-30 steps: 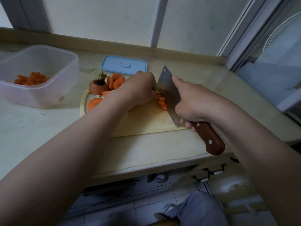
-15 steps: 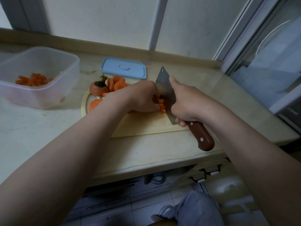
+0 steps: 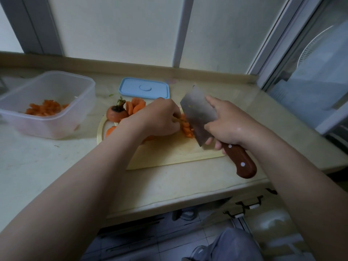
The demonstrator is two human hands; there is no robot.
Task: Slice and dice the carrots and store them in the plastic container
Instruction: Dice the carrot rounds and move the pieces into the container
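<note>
pale counter (image 3: 47, 162), centre frame: carrots (image 3: 186, 129) are being diced, pinned under the curled left hand (image 3: 160, 117), cleaver (image 3: 197, 115) being gripped in the right hand (image 3: 232, 126); next chop probably wants fingertips tucked.

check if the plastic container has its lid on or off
Off. The plastic container stands open-topped with carrot pieces inside, and the blue lid lies flat on the counter, apart from it.
</note>
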